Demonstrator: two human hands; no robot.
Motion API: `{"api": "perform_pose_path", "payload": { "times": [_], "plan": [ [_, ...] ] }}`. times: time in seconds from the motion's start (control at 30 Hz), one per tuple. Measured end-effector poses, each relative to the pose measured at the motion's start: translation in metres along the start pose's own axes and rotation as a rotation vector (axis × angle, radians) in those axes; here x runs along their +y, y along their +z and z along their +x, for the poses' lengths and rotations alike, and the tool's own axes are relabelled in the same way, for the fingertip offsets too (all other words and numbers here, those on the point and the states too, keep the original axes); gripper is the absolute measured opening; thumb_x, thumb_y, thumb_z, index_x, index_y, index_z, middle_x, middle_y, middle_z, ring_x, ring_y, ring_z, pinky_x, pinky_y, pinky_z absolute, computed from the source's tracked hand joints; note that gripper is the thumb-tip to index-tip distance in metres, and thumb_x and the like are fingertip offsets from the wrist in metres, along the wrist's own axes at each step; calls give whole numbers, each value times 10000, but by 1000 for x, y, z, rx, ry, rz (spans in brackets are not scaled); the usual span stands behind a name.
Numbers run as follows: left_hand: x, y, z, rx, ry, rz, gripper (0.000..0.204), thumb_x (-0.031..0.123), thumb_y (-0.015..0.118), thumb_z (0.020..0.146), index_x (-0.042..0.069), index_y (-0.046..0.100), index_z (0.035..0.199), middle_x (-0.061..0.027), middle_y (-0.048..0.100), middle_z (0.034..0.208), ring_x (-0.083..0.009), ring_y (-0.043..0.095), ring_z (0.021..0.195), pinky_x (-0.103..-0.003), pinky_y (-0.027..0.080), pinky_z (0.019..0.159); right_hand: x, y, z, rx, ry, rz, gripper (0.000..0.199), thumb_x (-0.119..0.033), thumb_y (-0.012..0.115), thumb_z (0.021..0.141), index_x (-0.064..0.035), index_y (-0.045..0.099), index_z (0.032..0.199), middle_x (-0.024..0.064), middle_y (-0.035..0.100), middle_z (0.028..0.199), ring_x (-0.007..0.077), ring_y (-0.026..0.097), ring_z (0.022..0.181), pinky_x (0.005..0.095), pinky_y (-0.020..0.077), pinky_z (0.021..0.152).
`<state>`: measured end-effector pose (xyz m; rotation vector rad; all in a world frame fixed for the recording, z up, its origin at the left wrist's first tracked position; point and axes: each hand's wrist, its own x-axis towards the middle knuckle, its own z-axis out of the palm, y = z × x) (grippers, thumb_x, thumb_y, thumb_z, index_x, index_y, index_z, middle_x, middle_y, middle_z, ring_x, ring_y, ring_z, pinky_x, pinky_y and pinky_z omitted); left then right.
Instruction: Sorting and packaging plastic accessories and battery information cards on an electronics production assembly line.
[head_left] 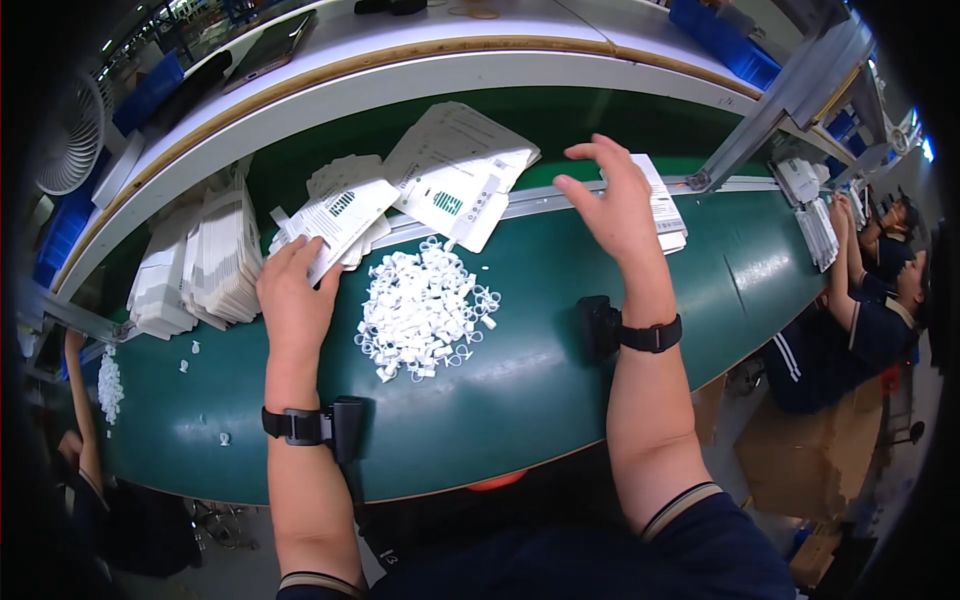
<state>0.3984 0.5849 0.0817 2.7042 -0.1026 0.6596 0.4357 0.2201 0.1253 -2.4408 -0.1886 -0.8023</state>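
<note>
My left hand [297, 300] is at the near corner of a white printed flat carton [345, 212], with its thumb and fingers closed about that corner. More flat cartons lie under and behind this one. My right hand [620, 205] hangs open, its thumb and fingers apart with nothing between them. Beside it, partly hidden by the hand, lies a small stack of white flat cartons [662, 205]. Between my hands and nearer to me is a heap of small white plastic looped pieces [425, 310]. Larger fanned printed cartons [460, 165] rest beyond the heap.
Stacks of white flat cartons [220, 255] stand at the left of the green tabletop [540, 400]. A white shelf [450, 70] with a phone [270, 48] crosses the far side. A metal post [770, 100] rises at right. Co-workers [870, 320] sit at right; another person's arm shows left.
</note>
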Motion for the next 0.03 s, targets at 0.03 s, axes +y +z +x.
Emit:
{"api": "perform_pose_path", "payload": {
  "times": [0.03],
  "plan": [
    [0, -2, 1, -43, -16, 16, 475, 221, 746, 759, 67, 627, 1192, -204, 565, 1267, -351, 515, 1180, -439, 365, 1017, -5, 7, -1, -44, -26, 50, 403, -310, 753, 753, -127, 635, 1093, 176, 544, 1283, 336, 459, 1250, 499, 269, 1048]
  ]
}}
